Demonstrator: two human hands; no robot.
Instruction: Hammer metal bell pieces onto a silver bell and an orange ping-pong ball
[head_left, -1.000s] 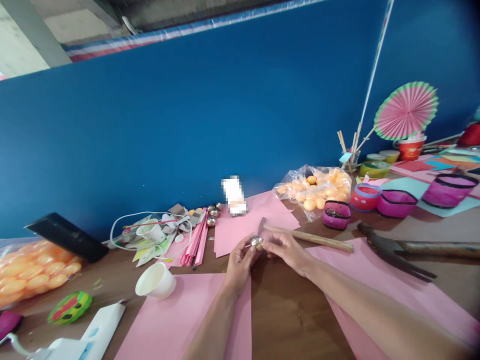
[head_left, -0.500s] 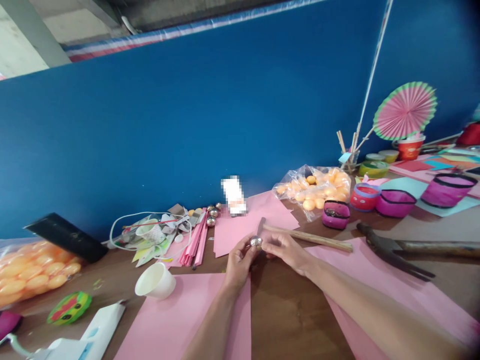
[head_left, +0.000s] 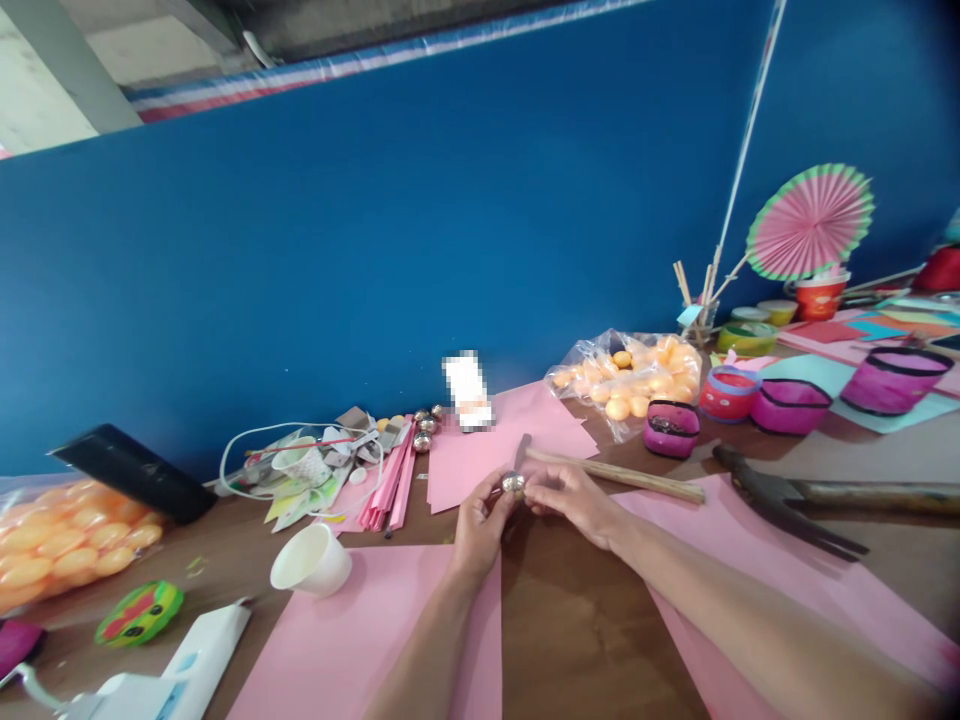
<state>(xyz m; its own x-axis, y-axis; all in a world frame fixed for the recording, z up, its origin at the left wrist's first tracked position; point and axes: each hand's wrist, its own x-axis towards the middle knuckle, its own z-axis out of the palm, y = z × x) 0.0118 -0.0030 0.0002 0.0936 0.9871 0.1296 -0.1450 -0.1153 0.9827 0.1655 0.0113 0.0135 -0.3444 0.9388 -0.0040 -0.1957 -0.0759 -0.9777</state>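
- One shiny silver metal ball [head_left: 513,482], pinched in the left hand [head_left: 478,522] above the brown tabletop [head_left: 585,620]
- One right hand [head_left: 576,503], fingers curled beside it, grip unclear
- Two wooden-handled metal hammers [head_left: 630,477]

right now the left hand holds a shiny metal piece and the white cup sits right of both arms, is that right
Not quite: the head view shows the white cup left of both arms. The left hand does hold a shiny metal piece.
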